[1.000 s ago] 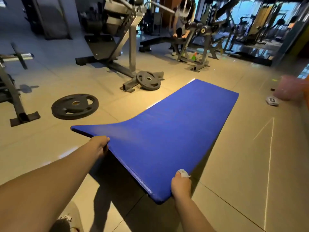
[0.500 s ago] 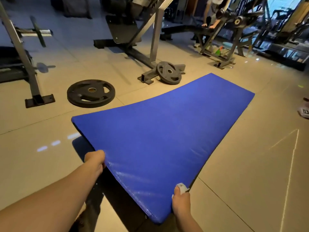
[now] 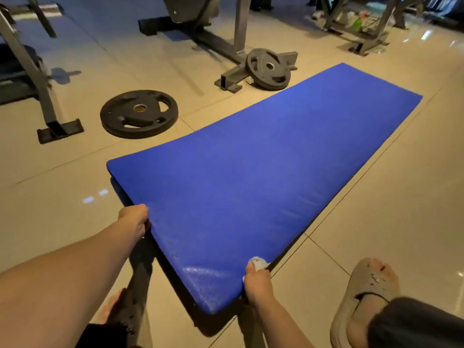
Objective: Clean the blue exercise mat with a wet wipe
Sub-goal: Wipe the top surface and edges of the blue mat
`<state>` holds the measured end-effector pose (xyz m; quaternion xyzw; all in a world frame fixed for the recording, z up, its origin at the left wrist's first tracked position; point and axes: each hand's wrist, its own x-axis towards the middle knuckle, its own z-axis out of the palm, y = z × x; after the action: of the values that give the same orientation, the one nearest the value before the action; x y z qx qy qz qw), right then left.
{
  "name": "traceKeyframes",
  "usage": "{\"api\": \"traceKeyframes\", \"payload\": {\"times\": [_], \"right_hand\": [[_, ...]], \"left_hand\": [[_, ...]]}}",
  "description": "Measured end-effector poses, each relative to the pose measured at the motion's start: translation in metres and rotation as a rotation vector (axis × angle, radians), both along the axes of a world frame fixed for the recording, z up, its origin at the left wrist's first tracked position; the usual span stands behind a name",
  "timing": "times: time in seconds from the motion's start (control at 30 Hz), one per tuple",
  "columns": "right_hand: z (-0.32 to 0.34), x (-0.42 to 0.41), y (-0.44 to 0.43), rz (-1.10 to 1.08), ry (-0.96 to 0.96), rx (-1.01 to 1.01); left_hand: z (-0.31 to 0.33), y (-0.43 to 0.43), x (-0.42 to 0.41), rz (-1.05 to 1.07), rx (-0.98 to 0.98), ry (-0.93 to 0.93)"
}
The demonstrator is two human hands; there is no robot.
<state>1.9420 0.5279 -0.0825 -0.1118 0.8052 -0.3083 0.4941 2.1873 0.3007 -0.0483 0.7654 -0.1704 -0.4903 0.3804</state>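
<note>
Head view, blue mat (image 3: 263, 184), long axis far-right, left grip (image 3: 134, 219) and right grip (image 3: 257, 282) clutching near edge

Dim, warm indoor light on glossy beige floor tiles (image 3: 389, 209); small bright reflections lie left of the blue exercise mat (image 3: 276, 159) and at upper right. The mat shows a pale sheen at its near corner and casts a dark shadow beneath. Wide-angle distortion bows straight lines toward the frame edges. The far machines (image 3: 195, 11) are dark and slightly soft.
</note>
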Motion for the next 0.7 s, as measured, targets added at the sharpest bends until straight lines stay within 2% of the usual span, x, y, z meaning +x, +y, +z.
{"api": "traceKeyframes", "payload": {"times": [0.07,0.13,0.2,0.23,0.3,0.4,0.5,0.63,0.7], "right_hand": [[-0.005,0.007,0.003,0.018,-0.090,-0.044],[-0.013,0.010,0.007,0.160,-0.024,-0.079],[-0.011,0.006,0.013,0.196,-0.025,-0.103],[-0.013,0.003,0.011,0.150,-0.041,-0.047],[-0.014,-0.009,0.011,0.199,0.013,0.049],[-0.018,-0.031,0.006,0.479,0.228,0.131],[-0.016,-0.042,-0.007,0.535,0.340,0.146],[-0.003,-0.055,-0.033,0.574,0.406,0.137],[-0.002,-0.062,-0.040,0.617,0.377,0.147]], "left_hand": [[-0.011,0.003,0.007,0.006,0.066,-0.029],[-0.013,0.007,0.003,-0.072,0.108,-0.071],[-0.008,0.010,-0.004,-0.160,0.135,-0.089],[-0.003,0.013,-0.007,-0.211,0.135,-0.094],[-0.002,0.017,-0.015,-0.309,0.140,-0.097],[-0.001,0.033,-0.040,-0.459,0.144,-0.160],[-0.012,0.051,-0.066,-0.681,0.165,-0.233],[-0.027,0.084,-0.072,-1.074,0.127,-0.645],[-0.026,0.107,-0.072,-1.193,0.095,-0.841]]}}
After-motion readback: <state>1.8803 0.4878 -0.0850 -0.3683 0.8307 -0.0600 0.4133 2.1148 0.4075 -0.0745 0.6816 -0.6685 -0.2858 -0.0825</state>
